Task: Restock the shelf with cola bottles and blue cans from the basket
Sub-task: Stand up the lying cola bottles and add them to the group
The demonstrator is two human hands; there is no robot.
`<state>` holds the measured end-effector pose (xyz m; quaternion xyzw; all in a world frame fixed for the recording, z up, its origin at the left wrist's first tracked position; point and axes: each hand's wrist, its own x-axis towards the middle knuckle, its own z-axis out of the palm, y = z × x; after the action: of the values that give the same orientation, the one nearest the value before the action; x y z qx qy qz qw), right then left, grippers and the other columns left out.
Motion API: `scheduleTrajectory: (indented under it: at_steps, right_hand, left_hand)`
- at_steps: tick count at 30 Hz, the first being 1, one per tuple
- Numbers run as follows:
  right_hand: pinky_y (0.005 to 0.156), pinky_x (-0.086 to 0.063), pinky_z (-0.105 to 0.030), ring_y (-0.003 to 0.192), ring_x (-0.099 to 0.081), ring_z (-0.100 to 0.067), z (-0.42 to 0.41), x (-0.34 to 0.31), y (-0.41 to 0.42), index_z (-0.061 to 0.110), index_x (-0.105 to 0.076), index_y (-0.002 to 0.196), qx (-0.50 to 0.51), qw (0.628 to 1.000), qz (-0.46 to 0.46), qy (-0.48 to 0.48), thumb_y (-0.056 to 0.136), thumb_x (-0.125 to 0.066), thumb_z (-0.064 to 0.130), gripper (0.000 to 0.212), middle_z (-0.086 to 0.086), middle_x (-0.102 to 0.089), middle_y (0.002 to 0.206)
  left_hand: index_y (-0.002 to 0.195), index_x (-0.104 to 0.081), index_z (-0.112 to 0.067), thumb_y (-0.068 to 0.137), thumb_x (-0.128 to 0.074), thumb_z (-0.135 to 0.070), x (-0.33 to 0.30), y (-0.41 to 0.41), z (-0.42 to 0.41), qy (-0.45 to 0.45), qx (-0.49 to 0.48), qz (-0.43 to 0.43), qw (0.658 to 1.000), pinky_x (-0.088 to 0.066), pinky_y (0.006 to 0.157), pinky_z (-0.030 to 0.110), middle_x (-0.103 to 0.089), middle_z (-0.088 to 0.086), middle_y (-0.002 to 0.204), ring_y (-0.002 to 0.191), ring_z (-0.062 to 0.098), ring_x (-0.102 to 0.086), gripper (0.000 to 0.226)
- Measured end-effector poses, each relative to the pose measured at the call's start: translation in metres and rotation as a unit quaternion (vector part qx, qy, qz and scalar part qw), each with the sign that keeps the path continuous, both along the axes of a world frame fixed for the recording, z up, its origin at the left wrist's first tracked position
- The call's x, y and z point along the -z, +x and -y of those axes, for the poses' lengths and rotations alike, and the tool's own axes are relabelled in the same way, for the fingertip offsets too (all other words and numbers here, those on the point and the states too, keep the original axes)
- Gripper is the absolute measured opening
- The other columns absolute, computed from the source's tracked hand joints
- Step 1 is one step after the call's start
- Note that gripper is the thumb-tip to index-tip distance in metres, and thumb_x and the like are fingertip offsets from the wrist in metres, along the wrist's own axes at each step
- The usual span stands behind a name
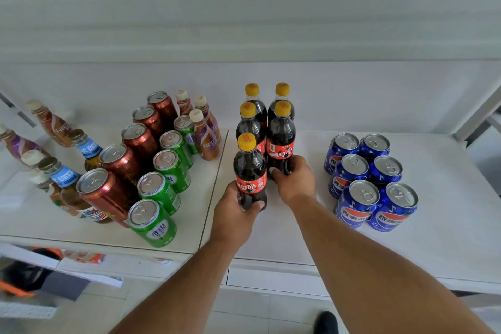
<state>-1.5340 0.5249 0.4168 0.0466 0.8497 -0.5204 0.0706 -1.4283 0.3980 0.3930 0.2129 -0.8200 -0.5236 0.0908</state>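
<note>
**Both hands on cola bottles at the frame's centre**

At centre frame, on the white shelf (pixel 271 230), the left hand (pixel 233 214) wraps the base of the nearest cola bottle (pixel 250 171), its fingers (pixel 256 205) curled round the front below the red label. Just to the right, the right hand (pixel 294 180) grips the foot of a second cola bottle (pixel 280 141), thumb on the near side. Five cola bottles stand here, all yellow-capped and upright: three in the left column, two in the right. Toward the right of the frame stand six blue cans (pixel 371 179), in three pairs and well apart from both hands. Left of centre are five green cans (pixel 165 179) and five brown cans (pixel 127 160), in two rows. Smaller bottles fill the far left.
</note>
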Motion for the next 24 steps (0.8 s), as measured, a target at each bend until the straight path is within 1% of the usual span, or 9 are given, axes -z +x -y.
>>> scheduleTrajectory:
  at_steps: [7, 10, 12, 14, 16, 18, 20, 22, 24]
  right_hand:
    - [0.084, -0.048, -0.032, 0.119, -0.065, -0.027, -0.003, -0.006, 0.006, 0.015, -0.056, 0.137, -0.009, 1.000, 0.017, -0.005, 0.094, -0.076, 0.030, 0.050, -0.003, -0.068, 0.129]
    - [0.084, -0.041, -0.027, 0.121, -0.062, -0.028, -0.010, -0.013, 0.024, 0.012, -0.053, 0.141, -0.012, 1.000, 0.009, 0.005, 0.098, -0.070, 0.025, 0.049, -0.007, -0.064, 0.133]
    - [0.088, -0.043, -0.027, 0.125, -0.061, -0.025, -0.015, -0.009, 0.042, 0.014, -0.052, 0.143, -0.016, 1.000, 0.004, 0.008, 0.099, -0.068, 0.025, 0.048, -0.005, -0.064, 0.136]
    - [0.098, -0.048, -0.031, 0.130, -0.060, -0.021, -0.016, -0.002, 0.059, 0.016, -0.051, 0.147, -0.021, 1.000, 0.007, 0.006, 0.100, -0.067, 0.027, 0.051, -0.003, -0.063, 0.142]
    - [0.105, -0.048, -0.031, 0.132, -0.059, -0.019, -0.015, 0.004, 0.073, 0.017, -0.050, 0.150, -0.030, 0.999, 0.026, -0.003, 0.102, -0.065, 0.028, 0.051, -0.002, -0.061, 0.146]
    - [0.104, -0.044, -0.025, 0.134, -0.058, -0.019, -0.013, 0.005, 0.082, 0.018, -0.049, 0.152, -0.049, 0.998, 0.046, -0.009, 0.104, -0.061, 0.028, 0.050, -0.001, -0.059, 0.149]
    - [0.101, -0.041, -0.021, 0.136, -0.056, -0.019, -0.011, 0.004, 0.087, 0.018, -0.049, 0.153, -0.066, 0.996, 0.058, -0.017, 0.106, -0.058, 0.026, 0.049, 0.000, -0.059, 0.149]
    - [0.100, -0.040, -0.020, 0.135, -0.058, -0.019, -0.007, 0.003, 0.088, 0.016, -0.051, 0.153, -0.073, 0.995, 0.064, -0.029, 0.106, -0.056, 0.024, 0.047, 0.001, -0.060, 0.147]
    - [0.101, -0.043, -0.022, 0.131, -0.061, -0.019, -0.002, 0.002, 0.087, 0.017, -0.055, 0.150, -0.073, 0.995, 0.063, -0.037, 0.106, -0.056, 0.023, 0.044, 0.001, -0.065, 0.142]
  left_hand:
    - [0.136, -0.057, -0.022, 0.086, -0.085, -0.017, 0.002, -0.001, 0.000, 0.004, 0.007, -0.001, 1.000, -0.045, 0.088, 0.014, -0.067, -0.016, 0.116, 0.111, 0.008, -0.063, 0.058]
    - [0.137, -0.057, -0.020, 0.085, -0.086, -0.015, 0.001, -0.003, 0.002, 0.015, 0.008, 0.004, 1.000, -0.048, 0.094, 0.022, -0.066, -0.012, 0.119, 0.114, 0.010, -0.062, 0.060]
    - [0.138, -0.055, -0.021, 0.084, -0.087, -0.014, 0.001, -0.004, 0.005, 0.031, 0.016, 0.013, 0.999, -0.048, 0.098, 0.027, -0.065, -0.011, 0.123, 0.117, 0.011, -0.061, 0.063]
    - [0.141, -0.054, -0.020, 0.086, -0.084, -0.010, -0.001, -0.003, 0.010, 0.052, 0.028, 0.022, 0.998, -0.045, 0.100, 0.027, -0.064, -0.009, 0.127, 0.119, 0.009, -0.059, 0.064]
    - [0.141, -0.055, -0.018, 0.089, -0.079, -0.004, -0.003, -0.001, 0.015, 0.072, 0.034, 0.023, 0.997, -0.044, 0.101, 0.024, -0.065, -0.006, 0.130, 0.122, 0.008, -0.058, 0.059]
    - [0.139, -0.058, -0.018, 0.093, -0.073, 0.001, -0.005, 0.003, 0.019, 0.098, 0.035, 0.015, 0.994, -0.045, 0.100, 0.019, -0.068, -0.005, 0.127, 0.123, 0.009, -0.062, 0.053]
    - [0.132, -0.063, -0.023, 0.096, -0.069, 0.002, -0.007, 0.005, 0.022, 0.117, 0.032, 0.010, 0.993, -0.047, 0.105, 0.024, -0.071, -0.008, 0.122, 0.119, 0.007, -0.065, 0.045]
    - [0.123, -0.065, -0.031, 0.098, -0.066, 0.001, -0.008, 0.007, 0.023, 0.122, 0.030, 0.003, 0.992, -0.048, 0.106, 0.027, -0.072, -0.017, 0.115, 0.112, -0.001, -0.066, 0.040]
    - [0.119, -0.066, -0.034, 0.100, -0.064, -0.002, -0.008, 0.008, 0.024, 0.127, 0.025, -0.002, 0.992, -0.048, 0.104, 0.027, -0.072, -0.020, 0.113, 0.111, -0.001, -0.066, 0.037]
